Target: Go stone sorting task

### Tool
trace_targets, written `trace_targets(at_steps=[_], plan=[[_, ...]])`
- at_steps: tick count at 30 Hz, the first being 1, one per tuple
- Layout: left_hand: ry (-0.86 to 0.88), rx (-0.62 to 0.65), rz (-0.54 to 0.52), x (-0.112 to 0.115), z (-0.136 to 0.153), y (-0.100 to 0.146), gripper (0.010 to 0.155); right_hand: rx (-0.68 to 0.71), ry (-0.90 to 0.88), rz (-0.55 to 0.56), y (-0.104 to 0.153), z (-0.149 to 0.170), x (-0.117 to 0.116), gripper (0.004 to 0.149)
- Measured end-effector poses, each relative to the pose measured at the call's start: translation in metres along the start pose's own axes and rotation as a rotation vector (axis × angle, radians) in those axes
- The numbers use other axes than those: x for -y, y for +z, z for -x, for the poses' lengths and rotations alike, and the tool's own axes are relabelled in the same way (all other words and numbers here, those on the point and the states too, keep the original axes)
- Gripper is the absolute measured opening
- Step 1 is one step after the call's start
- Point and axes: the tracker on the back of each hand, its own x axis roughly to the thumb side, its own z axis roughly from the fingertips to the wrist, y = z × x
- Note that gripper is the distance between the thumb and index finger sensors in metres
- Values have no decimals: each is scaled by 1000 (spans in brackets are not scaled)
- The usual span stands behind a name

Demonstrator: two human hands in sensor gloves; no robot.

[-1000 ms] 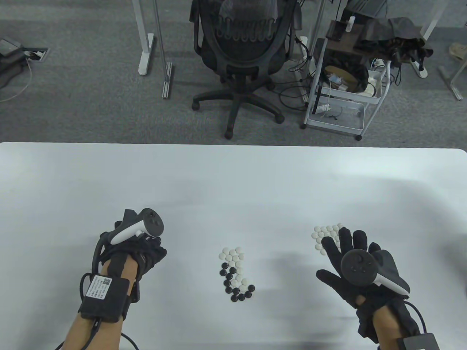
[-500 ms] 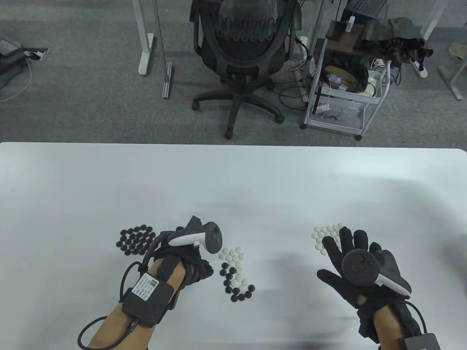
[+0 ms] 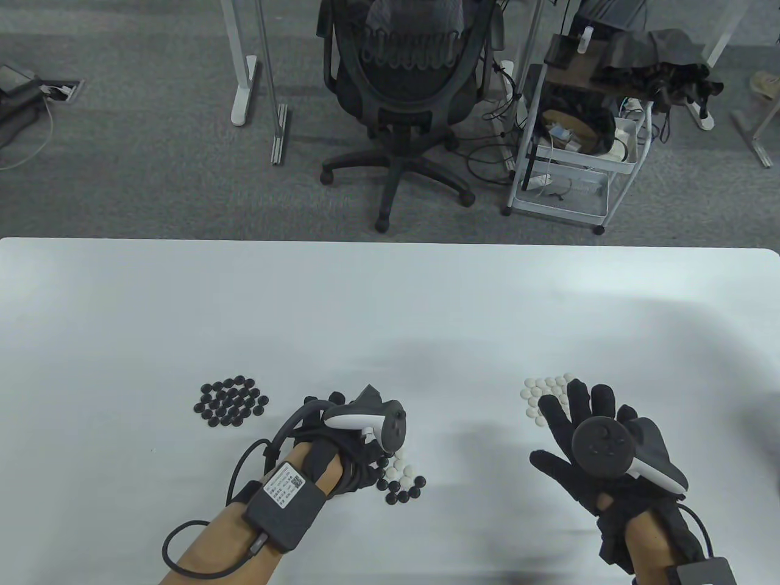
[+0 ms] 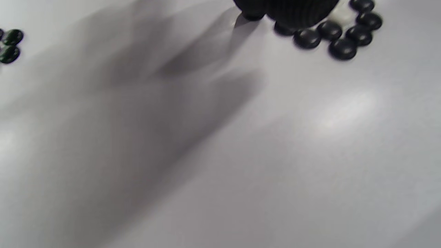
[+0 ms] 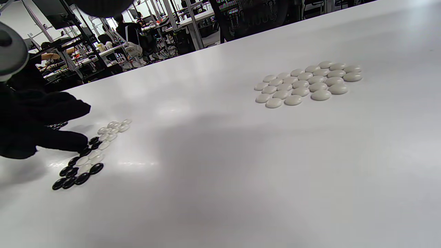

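A mixed pile of black and white Go stones (image 3: 403, 481) lies at the table's front middle. My left hand (image 3: 378, 466) covers its upper part. In the right wrist view my left hand (image 5: 86, 127) has its digits apart, one fingertip touching a black stone in the mixed pile (image 5: 86, 162). The left wrist view shows the mixed pile (image 4: 330, 34) under a fingertip. A pile of black stones (image 3: 230, 407) lies to the left. A pile of white stones (image 3: 541, 390) (image 5: 305, 82) lies to the right. My right hand (image 3: 557, 426), fingers spread and empty, overlaps its near edge.
The white table (image 3: 390, 292) has bare surface behind all three piles. Beyond its far edge stand an office chair (image 3: 405, 91) and a white cart (image 3: 579, 140) on the floor.
My left hand has moved right from the black pile, uncovering it, and now reaches the mixed pile. My right hand has stayed in place.
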Motion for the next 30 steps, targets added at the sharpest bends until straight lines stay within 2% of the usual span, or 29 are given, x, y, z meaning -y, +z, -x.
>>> trace_targets(at_steps=[4, 8, 13, 20, 30], plan=[[60, -55, 5, 17, 30, 10, 58, -1, -2, -1, 0, 1, 0, 79], [179, -165, 15, 40, 81, 27, 57, 1, 0, -4, 0, 0, 0, 79], [276, -279, 19, 57, 124, 36, 58, 0, 4, -10, -1, 0, -1, 79], [422, -314, -6, 61, 155, 32, 59, -1, 9, -12, -1, -2, -1, 79], [483, -332, -28, 56, 168, 25, 59, -9, 6, -14, -1, -1, -1, 79]])
